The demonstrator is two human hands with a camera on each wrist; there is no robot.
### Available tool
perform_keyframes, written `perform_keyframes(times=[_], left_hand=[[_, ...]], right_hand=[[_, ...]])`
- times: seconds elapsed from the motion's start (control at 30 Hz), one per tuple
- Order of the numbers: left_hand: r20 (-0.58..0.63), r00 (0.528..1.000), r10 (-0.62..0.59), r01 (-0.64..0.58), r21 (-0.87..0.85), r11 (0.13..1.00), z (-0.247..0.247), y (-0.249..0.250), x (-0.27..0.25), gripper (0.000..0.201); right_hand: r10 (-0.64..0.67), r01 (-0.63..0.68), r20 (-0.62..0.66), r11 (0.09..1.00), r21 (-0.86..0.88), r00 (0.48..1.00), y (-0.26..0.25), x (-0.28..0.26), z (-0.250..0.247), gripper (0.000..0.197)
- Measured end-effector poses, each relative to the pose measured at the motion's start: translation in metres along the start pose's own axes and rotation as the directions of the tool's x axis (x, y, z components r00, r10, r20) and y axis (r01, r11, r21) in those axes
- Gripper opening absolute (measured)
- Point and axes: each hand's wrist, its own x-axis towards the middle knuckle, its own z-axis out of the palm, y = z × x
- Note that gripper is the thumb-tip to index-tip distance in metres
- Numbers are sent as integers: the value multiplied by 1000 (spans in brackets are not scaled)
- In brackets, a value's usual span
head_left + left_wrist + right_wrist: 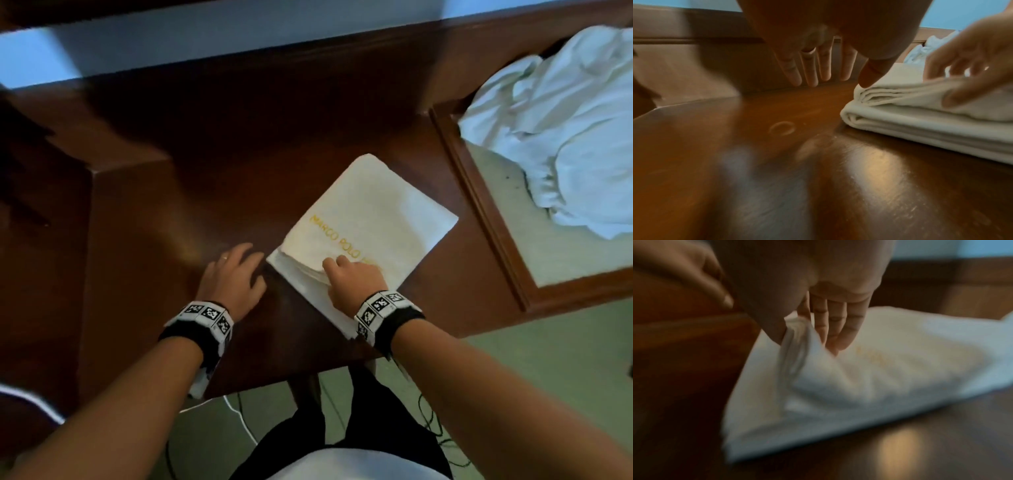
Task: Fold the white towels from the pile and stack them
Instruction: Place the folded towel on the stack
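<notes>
Dark wood counter [239, 171] carries everything. Unfolded pile [561, 137] of white towels heaped at far right, on pale inset panel [565, 260]; whether that is tray or part of counter, cannot tell. No other container in sight.

Folded stack [370, 212] sits near counter's front edge, gold lettering up.

Step in hand, by my reading: squaring top towel on stack. Next move likely lay that corner flat, edges aligned, then fetch from pile.

Right hand [352, 277] pinches top towel's near corner, lifting it slightly. Left hand [233, 270] flat on counter just beside stack, fingers straight, holding nothing.
</notes>
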Motion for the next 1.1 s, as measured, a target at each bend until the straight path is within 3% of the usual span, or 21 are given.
perform_keyframes(times=[0.1, 0.2, 0.27, 0.4, 0.53, 0.63, 0.77, 0.83, 0.97, 1.1], left_hand=[[4, 982, 189, -189, 75, 979, 3, 10, 8, 51], [101, 912, 398, -411, 198, 890, 11, 36, 26, 69], [170, 863, 477, -506, 257, 824, 20, 59, 38, 77], [173, 832, 528, -555, 255, 792, 44, 96, 50, 65], [-19, 783, 621, -598, 251, 761, 46, 106, 49, 35], [-129, 755, 642, -619, 180, 764, 43, 95, 36, 34], [-51, 689, 723, -715, 117, 690, 62, 77, 21, 32], [-41, 696, 717, -711, 103, 696, 68, 77, 22, 36], [-114, 697, 708, -706, 67, 705, 70, 81, 20, 21], [2, 719, 695, -694, 53, 718, 76, 83, 12, 45]], right_hand=[[16, -16, 42, 1000, 8, 999, -2, -17, 28, 39], [2, -2, 14, 999, -35, 1000, 20, -30, 35, 44], [41, -41, 18, 999, -20, 999, 45, -40, 32, 38], [191, -191, 1, 981, 28, 982, 93, -61, 26, 30], [294, -279, -161, 954, 110, 942, 114, -82, 17, 26], [250, -238, -268, 968, 74, 931, 106, -98, 23, 26], [244, -245, -102, 970, 7, 964, 97, -122, 57, 30], [283, -280, -95, 959, 38, 955, 96, -128, 65, 32], [318, -307, -221, 948, 84, 922, 97, -130, 62, 29], [396, -403, -150, 915, -16, 906, 97, -137, 71, 38]])
